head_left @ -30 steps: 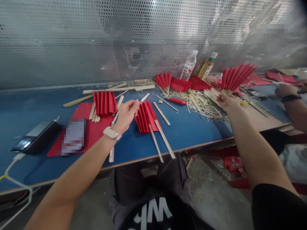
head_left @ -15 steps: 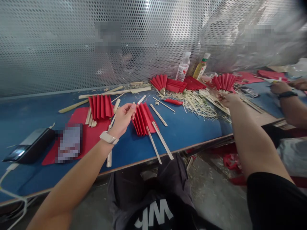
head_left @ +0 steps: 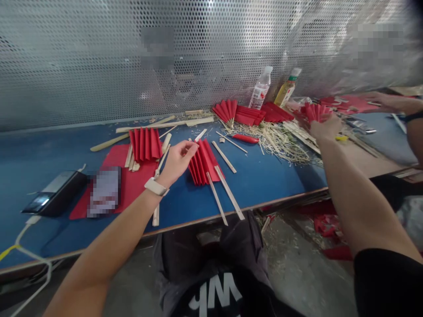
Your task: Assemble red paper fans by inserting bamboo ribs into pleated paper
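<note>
My left hand (head_left: 176, 160) pinches the top left edge of a pleated red paper fan (head_left: 203, 162) that lies on the blue table (head_left: 264, 176), two bamboo sticks (head_left: 224, 198) trailing from it toward the table's front edge. My right hand (head_left: 325, 127) reaches far right and is closed round the base of another red fan (head_left: 315, 112), which looks partly folded. A third pleated red fan (head_left: 144, 143) lies left of my left hand on a red paper sheet (head_left: 130, 180).
Several folded red fans (head_left: 246, 115), a heap of bamboo shavings (head_left: 280, 143), a red-handled knife (head_left: 244, 139) and two bottles (head_left: 261, 90) sit at the back. A phone on a cable (head_left: 53, 193) lies at the left. Another person's arm (head_left: 401, 105) works at the far right.
The fan in my right hand has closed from a wide spread to a small bunch and moved lower and farther away. My left hand has stayed on the near fan.
</note>
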`<state>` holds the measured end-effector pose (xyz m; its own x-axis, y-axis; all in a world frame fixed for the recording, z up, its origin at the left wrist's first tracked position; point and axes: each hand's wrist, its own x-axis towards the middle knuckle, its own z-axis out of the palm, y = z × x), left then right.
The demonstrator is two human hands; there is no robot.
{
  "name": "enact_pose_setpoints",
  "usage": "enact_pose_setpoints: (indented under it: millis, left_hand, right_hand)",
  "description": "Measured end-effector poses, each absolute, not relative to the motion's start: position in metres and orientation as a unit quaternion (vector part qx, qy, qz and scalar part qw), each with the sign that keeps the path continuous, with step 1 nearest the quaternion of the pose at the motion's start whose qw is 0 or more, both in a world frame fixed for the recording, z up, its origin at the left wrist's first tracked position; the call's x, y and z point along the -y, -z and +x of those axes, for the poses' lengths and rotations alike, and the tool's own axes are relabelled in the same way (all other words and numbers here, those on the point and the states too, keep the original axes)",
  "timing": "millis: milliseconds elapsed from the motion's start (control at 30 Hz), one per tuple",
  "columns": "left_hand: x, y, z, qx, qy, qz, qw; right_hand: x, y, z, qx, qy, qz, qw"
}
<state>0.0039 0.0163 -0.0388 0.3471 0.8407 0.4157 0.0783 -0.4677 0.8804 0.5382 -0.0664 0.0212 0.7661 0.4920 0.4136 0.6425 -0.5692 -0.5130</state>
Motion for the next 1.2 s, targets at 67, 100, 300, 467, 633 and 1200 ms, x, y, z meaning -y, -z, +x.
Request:
enact_pose_setpoints:
  millis: [67, 100, 300, 467, 633, 1200]
  left_hand:
    - [-0.013, 0.037, 0.001, -0.316, -0.437, 0.775, 0.33]
    - [-0.011, 0.036, 0.001, -0.31, -0.417, 0.8, 0.301]
    - [-0.006, 0.035, 0.0, -0.281, -0.358, 0.865, 0.211]
    - [-0.013, 0.04, -0.005, -0.345, -0.353, 0.856, 0.15]
    - [-0.02, 0.046, -0.005, -0.423, -0.329, 0.84, 0.09]
    - [0.005, 0.028, 0.0, -0.318, -0.262, 0.908, 0.084]
  right_hand:
    - [0.047, -0.023, 0.508, 0.387, 0.076, -0.861, 0.321]
    - [0.035, -0.023, 0.49, 0.439, 0.049, -0.841, 0.312]
    - [-0.036, -0.017, 0.381, 0.602, -0.041, -0.768, 0.214]
    - [-0.054, -0.01, 0.307, 0.682, -0.058, -0.703, 0.19]
    - [-0.04, 0.001, 0.27, 0.735, -0.078, -0.663, 0.122]
    - [-0.001, -0.021, 0.292, 0.706, -0.065, -0.705, 0.003]
